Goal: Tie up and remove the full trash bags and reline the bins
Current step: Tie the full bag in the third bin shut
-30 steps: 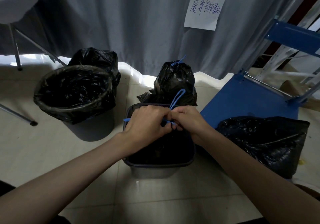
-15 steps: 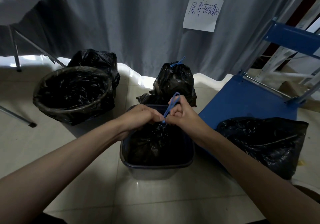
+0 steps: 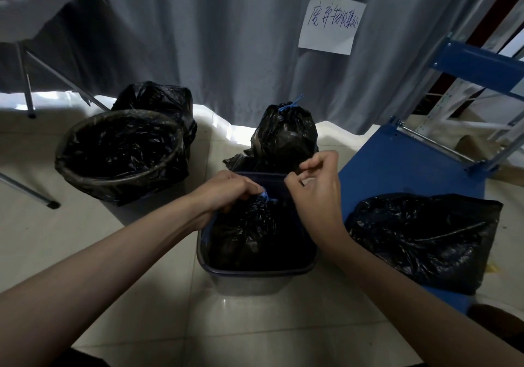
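knot work on the full bag (image 3: 255, 225), which sits down inside the square bin (image 3: 249, 274) on the floor in front of me. my left hand (image 3: 226, 189) is curled over the gathered neck, pinching it at the blue drawstring (image 3: 265, 195). my right hand (image 3: 317, 185) hovers just beside and above it, thumb and forefinger pinched, other fingers loosely bent; whether a strand of string runs between them i cannot tell. to tie it well i'd judge i should keep the neck squeezed low, pull the string snug against the plastic, and only then lift the bag out. one tied bag (image 3: 285, 137) stands behind the bin, and the round bin (image 3: 119, 154) to the left is already lined.
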`<state>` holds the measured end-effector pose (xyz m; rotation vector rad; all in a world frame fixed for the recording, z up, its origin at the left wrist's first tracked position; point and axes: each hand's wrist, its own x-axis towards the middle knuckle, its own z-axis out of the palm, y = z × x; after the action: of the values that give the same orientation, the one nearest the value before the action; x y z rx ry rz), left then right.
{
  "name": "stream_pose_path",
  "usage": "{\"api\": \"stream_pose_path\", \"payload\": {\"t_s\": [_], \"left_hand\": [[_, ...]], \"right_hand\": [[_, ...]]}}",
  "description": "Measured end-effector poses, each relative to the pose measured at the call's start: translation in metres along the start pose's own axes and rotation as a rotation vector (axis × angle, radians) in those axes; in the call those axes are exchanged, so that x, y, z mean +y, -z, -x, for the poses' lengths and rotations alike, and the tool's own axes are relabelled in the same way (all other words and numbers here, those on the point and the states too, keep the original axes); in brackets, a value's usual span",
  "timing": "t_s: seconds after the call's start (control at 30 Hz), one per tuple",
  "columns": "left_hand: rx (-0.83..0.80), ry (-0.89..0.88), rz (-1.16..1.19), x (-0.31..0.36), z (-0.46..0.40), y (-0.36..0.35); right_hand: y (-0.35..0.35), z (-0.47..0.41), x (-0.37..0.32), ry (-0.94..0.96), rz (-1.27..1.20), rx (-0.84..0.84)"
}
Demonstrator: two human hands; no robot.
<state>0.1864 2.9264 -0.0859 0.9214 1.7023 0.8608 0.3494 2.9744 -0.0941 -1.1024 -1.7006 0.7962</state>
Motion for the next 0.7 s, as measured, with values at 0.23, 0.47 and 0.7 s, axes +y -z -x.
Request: {"api": "stream_pose_path", "payload": {"t_s": [0.23,0.47,0.7], "left_hand": [[-0.038,-0.034,0.015,-0.001,0.000,0.001],[-0.109,-0.064,0.038,-0.003,0.001,0.003],[-0.228,-0.163,-0.030,-0.004,-0.002,0.013]], "right_hand": [[-0.004,0.004,0.012,0.186,0.251,-0.262],[-0.008,0.007,0.017,0.141,0.289,-0.259],[0.003,0.002,0.003,-0.033,0.130,-0.499]]}}
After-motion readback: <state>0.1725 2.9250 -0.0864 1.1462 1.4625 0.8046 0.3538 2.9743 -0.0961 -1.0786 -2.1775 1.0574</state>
